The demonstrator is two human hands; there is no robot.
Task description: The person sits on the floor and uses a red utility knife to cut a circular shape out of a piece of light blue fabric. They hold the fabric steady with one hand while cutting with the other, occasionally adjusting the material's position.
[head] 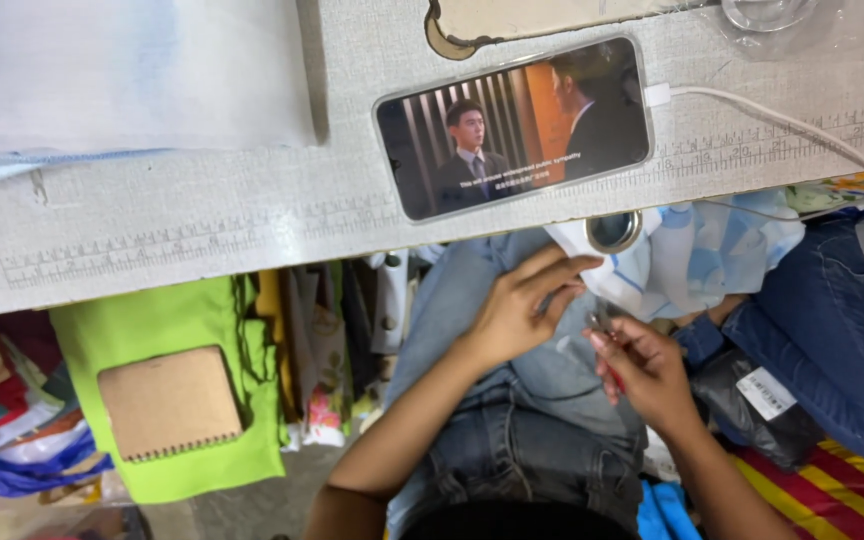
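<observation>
Your left hand (517, 310) rests on the grey-blue denim cloth (552, 365) in your lap, fingers stretched forward and close together, their tips pressing the edge of a white and blue striped fabric (682, 265) just under the table's rim. Your right hand (647, 370) sits just beside it, fingers curled and clamped on a small red-handled tool (607, 345) whose metal tip pokes out toward your left fingertips; the tip is too small to make out clearly. Directly above your hands the worktable (202, 225), with ruler marks along its edge, overhangs the lap, and a phone (512, 125) lies on it playing a video, a white charging cable (782, 125) running off to the right. A metal ring (613, 230) hangs at the table's edge, near your left fingertips. To your left, a brown spiral notebook (170, 402) lies on bright green cloth (167, 325) among heaped fabrics; to your right, darker blue jeans (832, 340) and a black plastic packet (752, 400) crowd close.
</observation>
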